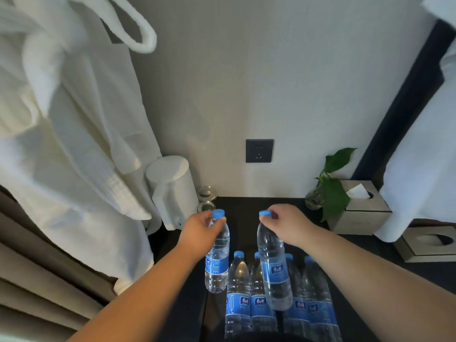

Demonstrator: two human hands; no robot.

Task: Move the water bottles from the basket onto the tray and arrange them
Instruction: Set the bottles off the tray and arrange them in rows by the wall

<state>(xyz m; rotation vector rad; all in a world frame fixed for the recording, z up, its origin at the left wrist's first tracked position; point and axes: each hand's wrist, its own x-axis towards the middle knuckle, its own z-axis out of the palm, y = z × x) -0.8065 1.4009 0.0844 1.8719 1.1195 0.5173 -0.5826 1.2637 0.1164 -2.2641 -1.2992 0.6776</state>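
Observation:
My left hand (203,228) grips the neck of a clear water bottle (217,262) with a blue cap and blue label, held upright in the air. My right hand (286,222) pinches another such bottle (274,270) just under its cap, also lifted. Below them several more bottles (238,292) stand close together near the bottom edge. What they stand in is dark and cut off, so I cannot tell basket from tray. A dark flat surface (244,206) lies beyond the hands.
A white kettle (172,188) and glass cups (206,201) stand at the back left. A green plant in a glass vase (328,186) and a tissue box (362,206) sit at the back right. White bathrobes (74,119) hang left.

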